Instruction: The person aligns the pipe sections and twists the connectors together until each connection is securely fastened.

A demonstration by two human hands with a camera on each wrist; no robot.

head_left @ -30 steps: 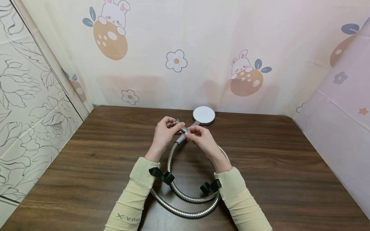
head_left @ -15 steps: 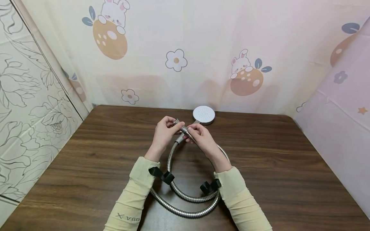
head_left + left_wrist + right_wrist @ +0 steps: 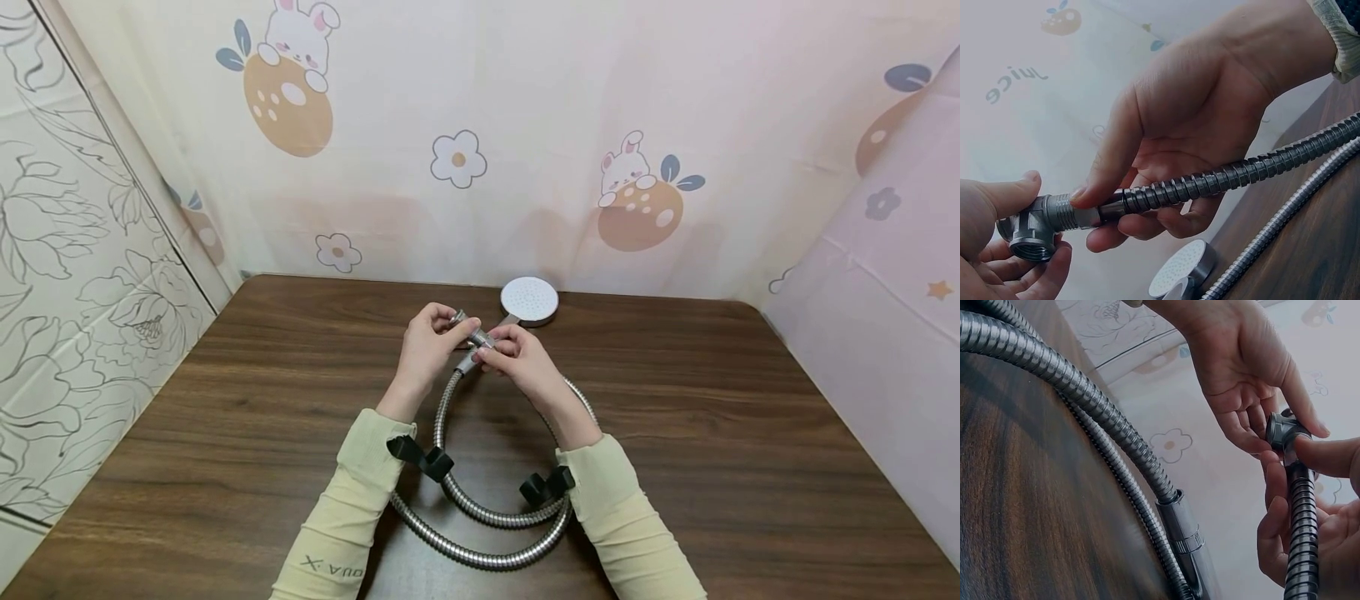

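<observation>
My left hand [image 3: 423, 354] pinches a small metal tee fitting [image 3: 1034, 228] between thumb and fingers. Its open threaded mouth faces downward in the left wrist view. My right hand [image 3: 528, 367] grips the end of the flexible metal shower hose [image 3: 1191, 187], thumb on the end nut [image 3: 1088, 217]. That end lines up with the fitting's outer thread, part of which shows beside the nut. Behind the hands, a shower head [image 3: 529, 300] lies on the table with its white face up. Its handle [image 3: 1188, 540] joins the hose's other end.
The hose loops over the brown wooden table [image 3: 712, 433] below both forearms. A patterned curtain [image 3: 540, 125] hangs behind the table's back edge, with a flowered panel [image 3: 97, 250] on the left. Black wrist straps [image 3: 420, 457] sit close above the hose.
My right fingers rolled round the hose end, thumb moving up and then back down at the nut. My left hand holds the fitting in the same place; shower head and loop stay put.
</observation>
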